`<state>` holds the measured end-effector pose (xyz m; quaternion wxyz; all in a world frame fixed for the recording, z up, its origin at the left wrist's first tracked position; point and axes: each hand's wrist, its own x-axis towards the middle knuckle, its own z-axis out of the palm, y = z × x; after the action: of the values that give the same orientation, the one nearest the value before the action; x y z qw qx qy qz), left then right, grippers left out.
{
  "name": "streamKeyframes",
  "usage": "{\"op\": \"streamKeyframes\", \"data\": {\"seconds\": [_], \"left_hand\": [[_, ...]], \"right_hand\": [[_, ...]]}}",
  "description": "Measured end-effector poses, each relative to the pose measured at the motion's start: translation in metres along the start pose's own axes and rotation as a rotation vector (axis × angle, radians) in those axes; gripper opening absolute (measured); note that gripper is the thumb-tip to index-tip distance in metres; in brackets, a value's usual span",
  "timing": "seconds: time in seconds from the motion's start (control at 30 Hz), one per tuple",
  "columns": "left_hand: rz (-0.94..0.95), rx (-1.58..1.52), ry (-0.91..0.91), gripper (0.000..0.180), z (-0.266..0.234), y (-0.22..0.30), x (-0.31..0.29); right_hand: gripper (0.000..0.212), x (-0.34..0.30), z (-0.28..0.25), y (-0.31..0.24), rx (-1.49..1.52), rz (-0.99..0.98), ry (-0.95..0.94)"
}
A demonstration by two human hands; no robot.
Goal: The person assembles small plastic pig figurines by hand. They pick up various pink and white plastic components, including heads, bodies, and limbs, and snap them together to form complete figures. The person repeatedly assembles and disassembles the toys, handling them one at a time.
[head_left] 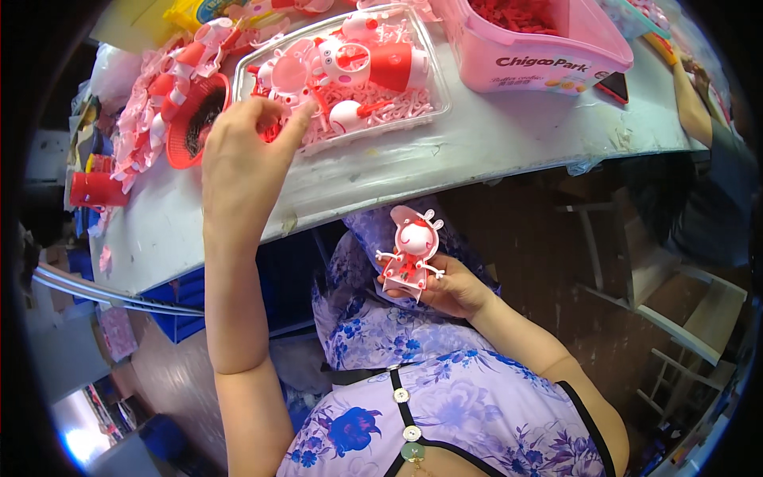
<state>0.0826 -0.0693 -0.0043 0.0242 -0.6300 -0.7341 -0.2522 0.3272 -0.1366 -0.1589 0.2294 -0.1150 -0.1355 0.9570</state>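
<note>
My right hand [453,288] grips a small toy figure [415,242] by its base in front of my lap. The toy has a white round head, a pink hood with two ears, thin white arms and a red-and-pink body. Over the near left corner of a clear plastic tray [441,107], my left hand [242,151] hangs with thumb and fingers curved and apart. Its fingertips are close to small red parts in the tray, and I see nothing held between them. Pink and red toy pieces fill the tray, among them a white head with red [345,117].
Left of the tray stands a red basket [176,131] with dark bits inside, beside heaped pink parts [147,119]. A pink bin [509,71] of red pieces is at the back right, near a phone [613,87]. Another person's arm [691,103] shows far right, above a chair [675,318].
</note>
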Motion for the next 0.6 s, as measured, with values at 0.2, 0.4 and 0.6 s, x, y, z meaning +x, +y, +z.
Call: {"op": "streamKeyframes", "data": {"seconds": [0.2,0.4,0.6], "left_hand": [[-0.176,-0.095,-0.081,0.044,0.010,0.003,0.009],[-0.129,-0.225,-0.057,0.042,0.020,-0.009,0.008],[-0.124,-0.319,0.078,0.048,0.028,-0.013,0.006]], "right_hand": [[0.072,-0.001,0.000,-0.003,-0.005,0.001,-0.012],[0.073,0.001,-0.001,-0.001,-0.014,-0.009,-0.041],[0.073,0.001,0.001,-0.001,-0.021,0.010,-0.029]]}}
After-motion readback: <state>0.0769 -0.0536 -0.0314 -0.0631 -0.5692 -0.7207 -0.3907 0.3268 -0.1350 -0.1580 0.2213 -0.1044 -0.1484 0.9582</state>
